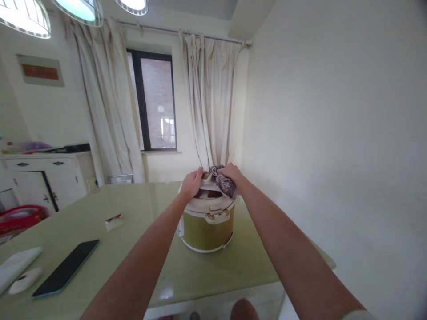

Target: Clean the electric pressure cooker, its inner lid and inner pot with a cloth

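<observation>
Grn tbl (130, 222) w/ cooker (208, 233), sm. packet (114, 223), blk device (66, 269) & wht items (16, 266).

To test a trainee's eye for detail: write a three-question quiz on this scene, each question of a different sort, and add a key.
1. Short answer: which grip holds the patterned fabric?
2. True or false: from the wearer's viewpoint, the dark flat device lies to the left of the cooker.
3. Multiple choice: what does the cooker stand on?
A) the white cabinet
B) the green table
C) the window sill

Key:
1. The right grip.
2. True.
3. B.
</observation>
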The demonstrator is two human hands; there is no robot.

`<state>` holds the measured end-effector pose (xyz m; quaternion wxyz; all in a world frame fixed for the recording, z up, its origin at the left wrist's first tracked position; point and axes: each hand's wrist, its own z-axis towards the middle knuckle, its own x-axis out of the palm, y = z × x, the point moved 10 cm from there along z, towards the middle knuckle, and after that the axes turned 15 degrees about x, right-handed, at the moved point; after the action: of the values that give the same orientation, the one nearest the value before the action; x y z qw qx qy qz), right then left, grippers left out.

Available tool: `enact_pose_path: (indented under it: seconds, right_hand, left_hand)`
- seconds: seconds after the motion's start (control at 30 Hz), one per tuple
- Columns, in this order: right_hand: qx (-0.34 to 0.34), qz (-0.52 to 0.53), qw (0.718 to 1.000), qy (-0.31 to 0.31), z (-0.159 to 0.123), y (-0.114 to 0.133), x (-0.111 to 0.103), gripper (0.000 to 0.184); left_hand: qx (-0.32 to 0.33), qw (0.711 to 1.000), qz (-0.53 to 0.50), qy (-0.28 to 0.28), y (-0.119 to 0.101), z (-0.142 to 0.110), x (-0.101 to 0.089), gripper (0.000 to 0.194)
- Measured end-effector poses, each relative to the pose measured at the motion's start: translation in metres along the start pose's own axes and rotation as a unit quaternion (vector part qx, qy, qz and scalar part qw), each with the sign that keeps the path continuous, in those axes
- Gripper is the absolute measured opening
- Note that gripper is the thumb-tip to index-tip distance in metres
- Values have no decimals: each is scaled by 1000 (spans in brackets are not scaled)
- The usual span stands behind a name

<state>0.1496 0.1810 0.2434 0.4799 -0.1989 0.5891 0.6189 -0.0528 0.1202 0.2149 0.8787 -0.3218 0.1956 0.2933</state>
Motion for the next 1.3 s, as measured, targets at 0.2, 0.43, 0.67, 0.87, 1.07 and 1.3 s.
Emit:
enact_pose_path:
  seconds: [0.2, 0.43, 0.67, 0.87, 1.07, 1.3]
  right_hand:
    - [-59, -10, 998, -20, -38, -18, -6, 42]
    - [-233, -49, 965, -106, -137, -14, -9, 39]
    - [-39, -34, 989, -138, -61, -37, -23, 44]
    - [-104, -10, 985, -134, -95, -41, -16, 39]
    - [-214, 14, 971, -108, -163, -46, -5, 25]
    - [-135, 9, 971, -195, -113, -58, -21, 27]
  left_hand:
    - [23, 998, 52, -4, -3, 2, 0, 60]
    - [25, 998, 56, -3, -4, 2, 0, 63]
    - [19, 998, 66, 0, -4, 1, -2, 60]
    - [19, 997, 69, 0, -2, 1, -1, 57]
    - [85, 994, 42, 48, -10, 6, 14, 56]
    - [82, 994, 49, 60, -9, 3, 16, 52]
